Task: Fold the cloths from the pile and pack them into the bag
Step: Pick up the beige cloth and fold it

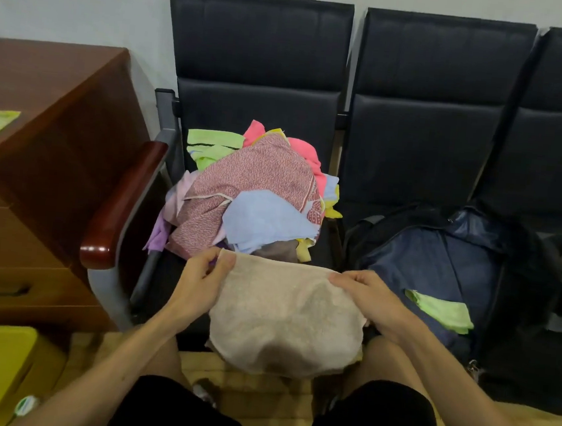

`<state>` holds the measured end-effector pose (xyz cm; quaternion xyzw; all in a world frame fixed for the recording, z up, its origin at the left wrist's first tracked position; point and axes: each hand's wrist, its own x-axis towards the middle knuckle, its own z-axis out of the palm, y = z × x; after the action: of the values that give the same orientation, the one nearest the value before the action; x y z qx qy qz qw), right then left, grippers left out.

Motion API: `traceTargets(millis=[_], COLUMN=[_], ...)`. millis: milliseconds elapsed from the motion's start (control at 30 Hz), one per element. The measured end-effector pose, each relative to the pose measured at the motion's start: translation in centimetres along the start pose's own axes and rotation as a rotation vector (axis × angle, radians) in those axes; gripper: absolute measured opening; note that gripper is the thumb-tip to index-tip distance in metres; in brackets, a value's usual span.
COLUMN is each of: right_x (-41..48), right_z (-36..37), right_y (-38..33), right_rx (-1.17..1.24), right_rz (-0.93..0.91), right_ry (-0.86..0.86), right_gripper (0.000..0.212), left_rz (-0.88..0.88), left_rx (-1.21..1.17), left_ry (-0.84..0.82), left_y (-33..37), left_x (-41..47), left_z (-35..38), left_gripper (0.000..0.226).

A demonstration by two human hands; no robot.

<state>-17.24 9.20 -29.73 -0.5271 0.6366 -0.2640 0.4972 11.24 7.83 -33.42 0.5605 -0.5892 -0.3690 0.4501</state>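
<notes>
Nearest the camera, two bare forearms are reaching forward over dark shorts and knees. The left hand (204, 274) is pinching the top left corner of a beige terry cloth square (285, 318), thumb and fingers clamped on the hem; the right hand (369, 298) is pinching the top right corner the same way. Both grips are closed on the cloth, none free. The cloth is hanging between the hands, its top edge running left to right and stretched almost level, the body drooping toward the knees with the lower edge bunched and rounded. It is being held in the air at the front of the seat, not lying on anything. The next fold, in my judgement, turns on that span: the long axis is lying across the body, so one corner is free to come over to the other. Just beyond the cloth, the loose pile of mixed coloured cloths (254, 197) is sitting on the black padded chair seat (165, 281), nearer the left hand. To the right, the open dark blue bag (445, 261) is resting on the next seat, just beside the right hand, with a folded lime green cloth (441, 310) already inside. Further left, a brown wooden cabinet (52, 131); behind, chair backs against a pale wall.
</notes>
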Motion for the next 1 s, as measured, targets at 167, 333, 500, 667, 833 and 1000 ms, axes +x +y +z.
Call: traceTargets(millis=[167, 333, 500, 667, 833, 1000], right_x=[-0.4, -1.4, -1.6, -1.7, -1.7, -1.9], right_z=[2.5, 3.9, 4.8, 5.4, 5.6, 6.0], right_y=[0.3, -0.6, -1.4, -2.0, -2.0, -2.3], right_rx=[-0.036, 0.04, 0.134, 0.188, 0.114, 0.145], right_rz=[-0.073, -0.103, -0.095, -0.057, -0.05, 0.012], right_ry=[0.084, 0.019, -0.014, 0.019, 0.062, 0.037], right_gripper=[0.049, 0.031, 0.018, 0.017, 0.023, 0.023], left_rz=[0.009, 0.026, 0.075, 0.145, 0.227, 0.232], left_rx=[-0.095, -0.072, -0.046, -0.014, 0.007, 0.03], left_ry=[-0.04, -0.131, -0.258, -0.275, -0.272, -0.322], left_y=[0.4, 0.8, 1.7, 2.1, 2.9, 2.8], left_x=[-1.2, -2.1, -3.1, -3.7, -4.1, -4.4], left_z=[1.8, 3.4, 4.6, 4.9, 5.0, 5.2], left_gripper=[0.039, 0.02, 0.027, 0.027, 0.017, 0.024])
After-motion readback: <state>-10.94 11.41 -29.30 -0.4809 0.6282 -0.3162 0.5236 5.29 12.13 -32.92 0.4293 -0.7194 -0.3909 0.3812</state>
